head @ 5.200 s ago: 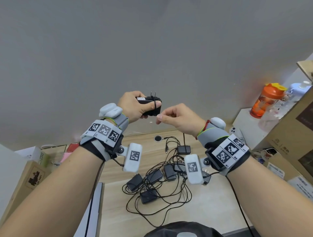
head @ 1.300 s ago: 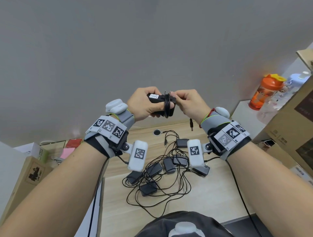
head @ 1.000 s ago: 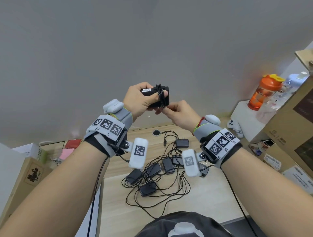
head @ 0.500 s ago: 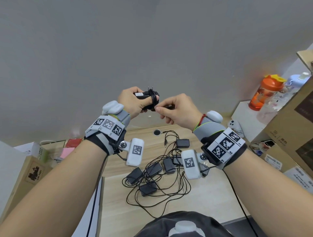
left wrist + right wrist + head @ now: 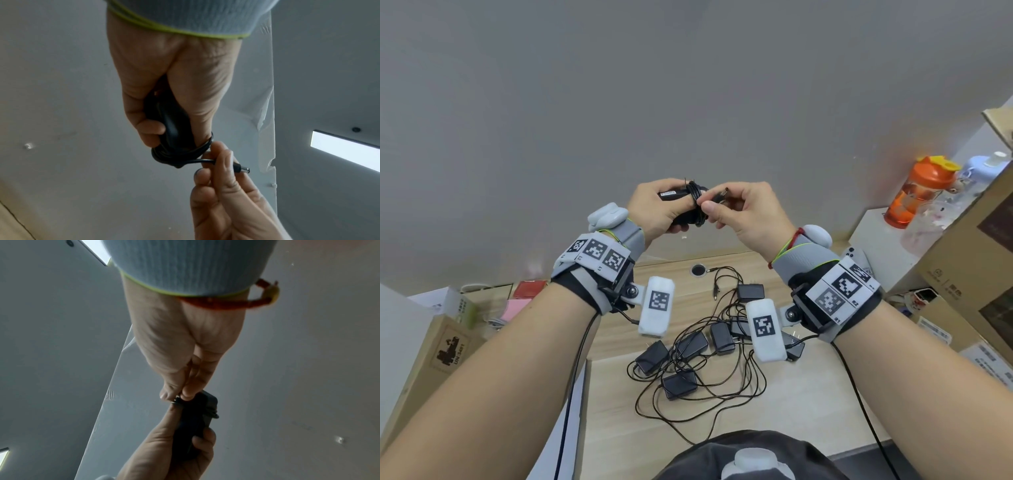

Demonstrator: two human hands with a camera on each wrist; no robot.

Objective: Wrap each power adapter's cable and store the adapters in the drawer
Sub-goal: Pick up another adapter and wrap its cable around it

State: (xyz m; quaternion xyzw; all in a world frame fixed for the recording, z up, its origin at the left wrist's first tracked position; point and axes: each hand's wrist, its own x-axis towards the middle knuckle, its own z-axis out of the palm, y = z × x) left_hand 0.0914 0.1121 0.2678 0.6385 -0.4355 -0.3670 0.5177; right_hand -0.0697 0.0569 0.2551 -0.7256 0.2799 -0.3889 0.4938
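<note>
Black adapter [image 5: 681, 205] gripped in left hand [image 5: 654, 209], right hand [image 5: 750, 212] pinching the plug [image 5: 722, 197]; best tuck it under the coil [image 5: 697, 202], keeping tension.

**Materials and finishes on view**

Held adapter [image 5: 681, 205]: black plastic, showing a smooth, faintly glossy shell in the left wrist view. Cable [image 5: 180, 155]: thin black rubbery sheath, smooth, catching a slight sheen; its plug [image 5: 240, 168] is ending in a dull metal tip. Loose adapters [image 5: 679, 383]: matt black plastic, lying on the desk [image 5: 791, 411]. Desk: pale wood-grain surface, appearing smooth and matt. Wrist bands [image 5: 811, 257]: grey ribbed knit cloth, showing lime edging. Boxes [image 5: 969, 260]: plain brown cardboard, looking matt. Bottle [image 5: 914, 195]: translucent orange plastic, shining glossily.
</note>
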